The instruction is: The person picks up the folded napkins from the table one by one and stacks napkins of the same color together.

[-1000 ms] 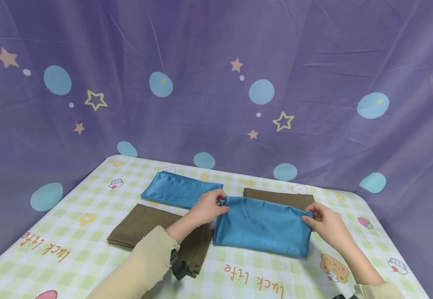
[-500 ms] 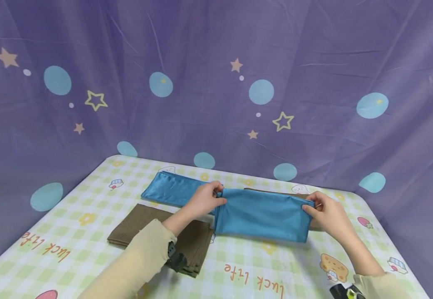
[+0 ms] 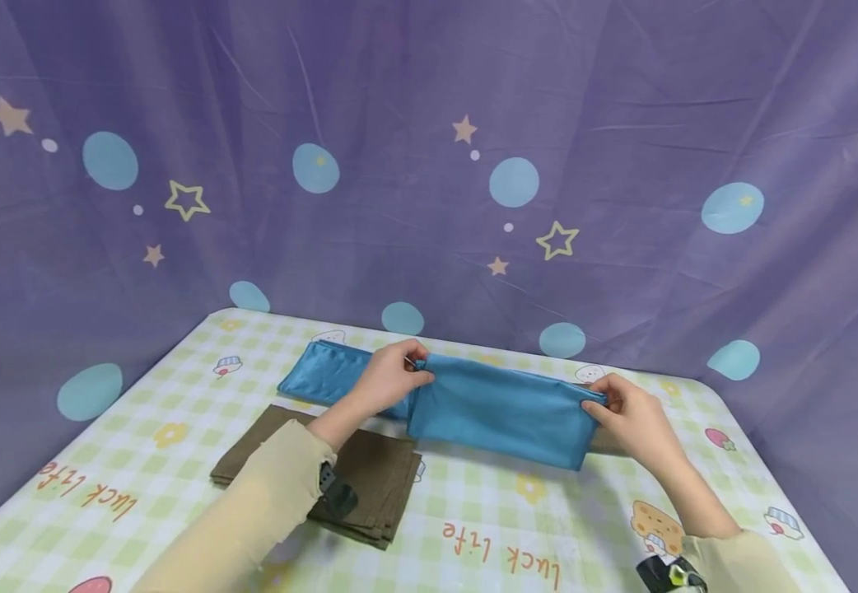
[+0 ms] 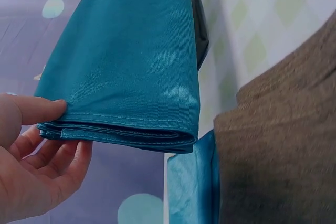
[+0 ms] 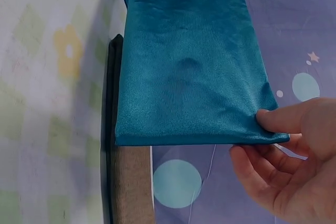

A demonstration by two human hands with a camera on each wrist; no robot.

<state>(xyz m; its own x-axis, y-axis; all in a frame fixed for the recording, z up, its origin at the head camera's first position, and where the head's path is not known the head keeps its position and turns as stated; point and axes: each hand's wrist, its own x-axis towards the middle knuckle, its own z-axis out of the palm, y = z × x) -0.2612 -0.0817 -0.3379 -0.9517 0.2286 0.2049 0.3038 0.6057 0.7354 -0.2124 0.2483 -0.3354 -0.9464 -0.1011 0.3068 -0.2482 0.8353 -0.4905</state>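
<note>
A folded blue cloth (image 3: 503,412) hangs between both hands, lifted off the table. Its upper left corner is pinched by my left hand (image 3: 388,379) between thumb and fingers. At the upper right corner my right hand (image 3: 632,416) pinches the cloth the same way. Several stacked layers show along the cloth's edge (image 4: 131,129) in the left wrist view. A second folded blue cloth (image 3: 321,371) lies at the back left, partly hidden by the left hand. Under the left forearm rests a stack of folded brown cloth (image 3: 370,486).
Another folded brown cloth (image 3: 607,442) lies behind the held cloth, mostly hidden by it. Everything sits on a table with a green checked cover (image 3: 488,511). A purple curtain (image 3: 370,247) with stars and dots hangs behind the table and at its sides.
Both hands have raised the blue cloth away from the wearer and slightly leftward. It now covers most of the back brown cloth and part of the other blue one.
</note>
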